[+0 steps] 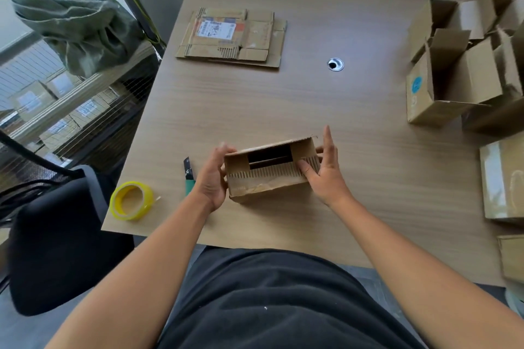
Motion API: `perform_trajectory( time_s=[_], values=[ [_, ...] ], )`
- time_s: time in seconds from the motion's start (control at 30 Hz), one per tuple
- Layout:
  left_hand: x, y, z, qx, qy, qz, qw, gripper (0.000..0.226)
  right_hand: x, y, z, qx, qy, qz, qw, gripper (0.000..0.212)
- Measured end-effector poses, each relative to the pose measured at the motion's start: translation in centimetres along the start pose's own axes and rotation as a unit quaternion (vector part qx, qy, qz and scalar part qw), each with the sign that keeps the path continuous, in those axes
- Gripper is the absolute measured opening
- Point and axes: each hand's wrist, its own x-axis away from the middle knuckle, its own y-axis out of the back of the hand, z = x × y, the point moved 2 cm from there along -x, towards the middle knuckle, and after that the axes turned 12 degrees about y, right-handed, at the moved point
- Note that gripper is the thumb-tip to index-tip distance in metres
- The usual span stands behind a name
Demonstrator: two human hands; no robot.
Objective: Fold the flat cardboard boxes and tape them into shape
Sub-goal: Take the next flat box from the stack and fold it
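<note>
The person is pressing a small box (270, 171) into shape near the table's (354, 127) front edge, at six o'clock. The left hand (211, 178) is cupping its nine o'clock end, fingers curled around it. The right hand (324, 171) is bracing the three o'clock end, thumb on the near face, fingers straight. A gap is showing between the flaps; squeezing them flush first should help the tape (131, 200), lying at eight o'clock, hold. More flat boxes (231, 35) are waiting at twelve o'clock.
</note>
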Motion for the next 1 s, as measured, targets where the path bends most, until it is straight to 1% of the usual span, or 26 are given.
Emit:
perform_trajectory(
  time_s=[0.03,0.07,0.1,0.17,0.2,0.23,0.3,0.37,0.4,0.43,0.5,0.57,0.63,0.77,0.9,1.0],
  values=[
    [-0.1,0.0,0.2,-0.026,-0.013,0.004,1.000,0.011,0.0,0.1,-0.1,-0.001,-0.002,0.006,1.000,0.096],
    [-0.2,0.2,0.5,-0.068,-0.035,0.004,0.997,0.010,-0.1,0.3,-0.2,-0.003,-0.003,0.016,1.000,0.092],
    [-0.3,0.3,0.8,-0.113,-0.063,0.002,0.992,0.015,-0.2,0.4,-0.3,-0.001,-0.003,0.033,0.999,0.083],
    [0.1,0.6,1.1,-0.198,-0.112,-0.014,0.974,0.025,-0.3,0.5,-0.4,0.016,0.009,0.062,0.998,0.058],
    [0.4,0.9,1.2,-0.239,-0.124,-0.020,0.963,0.031,-0.2,0.6,-0.4,0.018,0.016,0.062,0.998,0.047],
    [0.7,1.2,1.2,-0.288,-0.124,-0.021,0.950,0.038,0.1,0.6,-0.4,0.010,0.018,0.047,0.999,0.041],
    [1.2,1.5,1.1,-0.403,-0.087,0.005,0.911,0.054,1.1,0.6,-0.2,-0.009,0.003,-0.018,1.000,0.037],
    [1.6,1.3,1.5,-0.469,-0.034,0.041,0.881,0.066,2.0,0.4,0.0,0.005,-0.037,-0.096,0.995,0.045],
    [1.7,0.9,1.8,-0.472,-0.014,0.058,0.880,0.071,2.3,0.2,0.1,0.015,-0.068,-0.122,0.990,0.051],
    [1.8,0.5,2.2,-0.457,0.005,0.077,0.886,0.074,2.5,-0.2,0.1,0.013,-0.108,-0.136,0.985,0.056],
    [1.8,-0.6,3.0,-0.415,0.036,0.104,0.903,0.073,2.6,-1.0,0.1,-0.021,-0.187,-0.138,0.972,0.067],
    [1.8,-1.5,3.3,-0.398,0.047,0.103,0.910,0.068,3.0,-1.4,0.1,-0.060,-0.229,-0.136,0.962,0.079],
    [2.0,-2.4,3.8,-0.393,0.041,0.090,0.914,0.063,4.1,-1.5,0.3,-0.076,-0.231,-0.135,0.960,0.088],
    [2.5,-3.9,6.1,-0.335,0.029,0.055,0.940,0.063,7.3,-3.0,1.1,-0.103,-0.197,-0.094,0.970,0.093],
    [3.1,-3.9,8.3,-0.243,0.050,0.040,0.968,0.067,8.3,-3.8,1.5,-0.115,-0.178,-0.049,0.976,0.090],
    [3.7,-3.7,9.0,-0.239,0.051,0.030,0.969,0.066,7.5,-3.8,1.6,-0.115,-0.157,-0.028,0.981,0.086]
  ],
)
